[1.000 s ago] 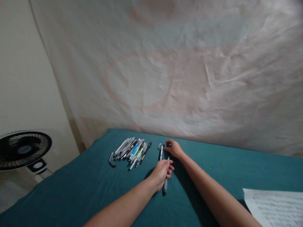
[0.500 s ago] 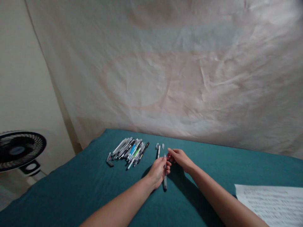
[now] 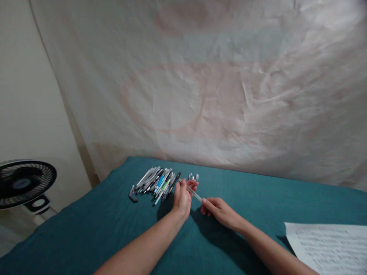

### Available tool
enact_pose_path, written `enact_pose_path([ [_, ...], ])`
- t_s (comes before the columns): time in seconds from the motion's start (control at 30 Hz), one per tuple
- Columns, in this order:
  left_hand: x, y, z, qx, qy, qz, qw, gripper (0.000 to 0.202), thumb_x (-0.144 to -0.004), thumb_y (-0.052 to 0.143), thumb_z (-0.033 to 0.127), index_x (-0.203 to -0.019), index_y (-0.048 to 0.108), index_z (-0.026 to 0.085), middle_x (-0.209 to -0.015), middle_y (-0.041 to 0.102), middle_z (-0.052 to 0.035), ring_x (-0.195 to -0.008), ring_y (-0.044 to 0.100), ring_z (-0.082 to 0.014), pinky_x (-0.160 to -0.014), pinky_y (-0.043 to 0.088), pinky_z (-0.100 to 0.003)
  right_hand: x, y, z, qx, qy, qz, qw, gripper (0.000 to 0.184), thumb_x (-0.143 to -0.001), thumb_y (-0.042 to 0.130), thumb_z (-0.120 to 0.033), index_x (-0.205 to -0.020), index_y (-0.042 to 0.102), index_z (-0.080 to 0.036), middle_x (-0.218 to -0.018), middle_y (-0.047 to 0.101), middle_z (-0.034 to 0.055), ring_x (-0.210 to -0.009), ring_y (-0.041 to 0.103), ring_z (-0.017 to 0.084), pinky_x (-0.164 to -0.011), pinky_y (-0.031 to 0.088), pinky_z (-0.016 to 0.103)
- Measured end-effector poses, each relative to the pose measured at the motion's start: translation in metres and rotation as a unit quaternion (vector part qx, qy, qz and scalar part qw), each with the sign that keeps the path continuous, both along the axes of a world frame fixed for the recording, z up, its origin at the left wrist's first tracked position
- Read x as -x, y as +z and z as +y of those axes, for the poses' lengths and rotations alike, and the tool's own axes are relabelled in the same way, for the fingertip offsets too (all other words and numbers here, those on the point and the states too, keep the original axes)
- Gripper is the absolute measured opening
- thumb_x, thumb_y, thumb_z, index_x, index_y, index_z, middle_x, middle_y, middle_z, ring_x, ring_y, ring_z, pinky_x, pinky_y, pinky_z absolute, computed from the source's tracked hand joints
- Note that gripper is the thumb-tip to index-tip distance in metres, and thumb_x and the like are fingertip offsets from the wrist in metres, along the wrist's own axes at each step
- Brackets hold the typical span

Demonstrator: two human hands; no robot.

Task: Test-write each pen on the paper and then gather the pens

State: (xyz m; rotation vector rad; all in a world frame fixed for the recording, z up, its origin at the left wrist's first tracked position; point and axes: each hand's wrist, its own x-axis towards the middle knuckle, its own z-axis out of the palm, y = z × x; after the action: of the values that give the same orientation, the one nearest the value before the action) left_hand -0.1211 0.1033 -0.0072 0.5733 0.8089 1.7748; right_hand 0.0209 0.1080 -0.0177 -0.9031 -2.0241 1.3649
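Observation:
A clear pen (image 3: 194,193) is held between both hands above the teal cloth (image 3: 114,225). My left hand (image 3: 182,198) pinches its upper end with closed fingers. My right hand (image 3: 219,211) pinches the lower end. Just left of my left hand lies a pile of several pens (image 3: 156,182), side by side. Two small clear caps (image 3: 193,177) lie on the cloth just beyond my left hand.
A printed white sheet (image 3: 329,246) lies at the right near the edge. A black fan (image 3: 23,184) stands off the cloth at the far left. A wrinkled pale sheet (image 3: 215,88) hangs behind.
My right hand drew back from the caps toward me and took the pen's lower end. My left hand shifted left toward the pile, tilting the pen. The second pen by the caps is out of sight.

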Motion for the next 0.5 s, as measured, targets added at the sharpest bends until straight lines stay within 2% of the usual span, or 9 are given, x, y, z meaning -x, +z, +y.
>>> enact_pose_path([
  [0.1,-0.001,0.002,-0.002,-0.017,-0.006,0.008,1.000,0.015,-0.084,0.046,0.031,-0.091,0.040,0.020,-0.088,0.063,-0.0050,-0.083,0.061,-0.0139,-0.079,0.044,-0.030,-0.001,0.000,-0.002,-0.005,-0.008,0.012,1.000,0.048,-0.081,0.037,-0.055,-0.067,0.059,-0.015,-0.062,0.057,0.0022,-0.056,0.049,0.012,-0.057,0.039,0.022],
  [0.27,-0.010,-0.003,-0.007,-0.030,-0.096,0.034,0.994,0.022,-0.082,0.050,0.024,-0.102,0.044,0.017,-0.099,0.061,-0.0097,-0.094,0.059,-0.0177,-0.088,0.040,-0.034,-0.003,-0.001,0.003,0.010,-0.036,0.053,0.998,0.047,-0.080,0.037,-0.056,-0.066,0.055,-0.015,-0.061,0.054,0.0017,-0.056,0.048,0.012,-0.057,0.039,0.022],
  [0.5,-0.014,-0.006,-0.009,-0.035,-0.127,0.024,0.991,0.018,-0.079,0.053,0.019,-0.096,0.046,0.016,-0.101,0.060,-0.0105,-0.099,0.056,-0.0193,-0.090,0.040,-0.037,-0.005,-0.007,0.006,0.019,-0.063,0.092,0.994,0.046,-0.081,0.035,-0.055,-0.071,0.055,-0.015,-0.067,0.055,0.0032,-0.059,0.050,0.013,-0.060,0.041,0.023],
])
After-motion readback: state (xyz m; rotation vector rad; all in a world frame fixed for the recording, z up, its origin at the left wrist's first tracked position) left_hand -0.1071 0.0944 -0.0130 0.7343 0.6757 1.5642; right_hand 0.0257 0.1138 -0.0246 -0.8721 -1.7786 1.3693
